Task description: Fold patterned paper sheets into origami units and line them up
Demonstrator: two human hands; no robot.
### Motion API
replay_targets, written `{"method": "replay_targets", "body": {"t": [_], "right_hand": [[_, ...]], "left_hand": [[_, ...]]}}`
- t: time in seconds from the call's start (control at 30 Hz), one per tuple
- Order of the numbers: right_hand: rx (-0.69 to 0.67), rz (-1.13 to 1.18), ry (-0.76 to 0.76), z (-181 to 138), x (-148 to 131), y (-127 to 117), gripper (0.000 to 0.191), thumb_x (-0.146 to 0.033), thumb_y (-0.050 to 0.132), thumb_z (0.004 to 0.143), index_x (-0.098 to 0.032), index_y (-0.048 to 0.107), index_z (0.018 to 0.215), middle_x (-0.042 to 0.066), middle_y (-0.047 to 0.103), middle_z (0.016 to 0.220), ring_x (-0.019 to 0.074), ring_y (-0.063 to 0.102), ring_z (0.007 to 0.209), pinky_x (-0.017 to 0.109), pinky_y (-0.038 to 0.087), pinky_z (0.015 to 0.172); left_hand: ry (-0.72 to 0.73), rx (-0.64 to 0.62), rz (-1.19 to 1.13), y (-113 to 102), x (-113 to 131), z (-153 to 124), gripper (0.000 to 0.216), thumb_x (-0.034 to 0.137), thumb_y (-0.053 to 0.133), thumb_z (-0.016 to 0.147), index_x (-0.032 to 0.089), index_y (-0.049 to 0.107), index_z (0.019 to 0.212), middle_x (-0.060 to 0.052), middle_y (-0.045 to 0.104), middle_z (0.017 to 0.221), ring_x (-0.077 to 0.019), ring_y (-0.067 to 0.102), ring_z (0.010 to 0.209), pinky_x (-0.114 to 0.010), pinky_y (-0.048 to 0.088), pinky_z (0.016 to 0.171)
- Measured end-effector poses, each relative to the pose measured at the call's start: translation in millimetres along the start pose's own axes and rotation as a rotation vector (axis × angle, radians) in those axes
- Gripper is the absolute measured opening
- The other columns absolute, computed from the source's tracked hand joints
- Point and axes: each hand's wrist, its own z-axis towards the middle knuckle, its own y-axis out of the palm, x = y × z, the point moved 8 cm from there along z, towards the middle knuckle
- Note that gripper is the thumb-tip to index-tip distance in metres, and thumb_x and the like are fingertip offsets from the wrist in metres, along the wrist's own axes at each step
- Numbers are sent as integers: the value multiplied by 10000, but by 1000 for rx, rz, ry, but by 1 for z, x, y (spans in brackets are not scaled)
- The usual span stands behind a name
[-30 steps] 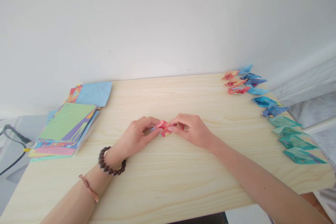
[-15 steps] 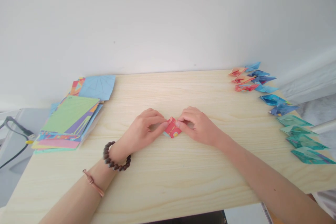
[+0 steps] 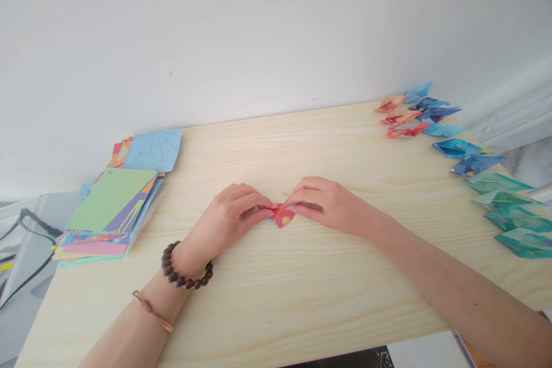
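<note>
Small red pointed folded paper (image 3: 280,217), six o'clock: yellow spot. Square green paper sheet (image 3: 112,198), nine o'clock: purple corner. Slender teal folded papers (image 3: 524,242), three o'clock: pale to deep.

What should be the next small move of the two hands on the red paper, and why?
I would probably press the upper edge of the red paper flat against the table. The left hand and right hand pinch it at opposite sides, and that edge looks folded, so a firm crease seems useful, though the hands hide part of it.
</note>
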Motion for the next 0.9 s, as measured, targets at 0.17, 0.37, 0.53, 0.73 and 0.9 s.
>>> {"method": "replay_targets", "body": {"t": [0.17, 0.37, 0.53, 0.73, 0.9], "right_hand": [[25, -54, -44, -3, -4, 1, 154, -147, 483, 868, -164, 626, 925, 58, 600, 898, 142, 548, 849, 276, 447, 785], [11, -117, -75, -6, -7, 5, 233, -115, 463, 863, -193, 618, 1018, 50, 583, 930, 133, 542, 842, 256, 454, 752], [10, -186, -117, -9, -10, 7, 261, -116, 463, 865, -207, 633, 1040, 40, 569, 893, 112, 536, 761, 230, 449, 670], [34, -270, -138, -9, -14, 8, 268, -130, 441, 881, -214, 644, 1035, 35, 570, 841, 106, 515, 712, 224, 430, 633], [17, -322, -142, -10, -16, 8, 276, -125, 431, 877, -200, 646, 1032, 54, 556, 837, 114, 499, 706, 230, 425, 622]], "left_hand": [[110, -90, -60, -1, 7, -1, 164, 198, 606, 801, 192, 645, 960, -47, 635, 852, -146, 551, 790, -285, 458, 724], [139, -70, 11, 0, 8, -8, 244, 143, 540, 834, 202, 624, 1055, -65, 608, 910, -142, 556, 798, -273, 469, 707], [178, -78, 112, 2, 12, -16, 318, 134, 489, 867, 244, 578, 1152, -58, 587, 931, -134, 552, 806, -257, 459, 682], [229, -104, 195, 4, 14, -18, 340, 130, 469, 871, 231, 551, 1186, -70, 577, 949, -143, 535, 813, -269, 463, 680], [222, -120, 199, 5, 13, -18, 357, 123, 461, 871, 234, 536, 1202, -74, 566, 965, -147, 522, 817, -275, 466, 683]]}}
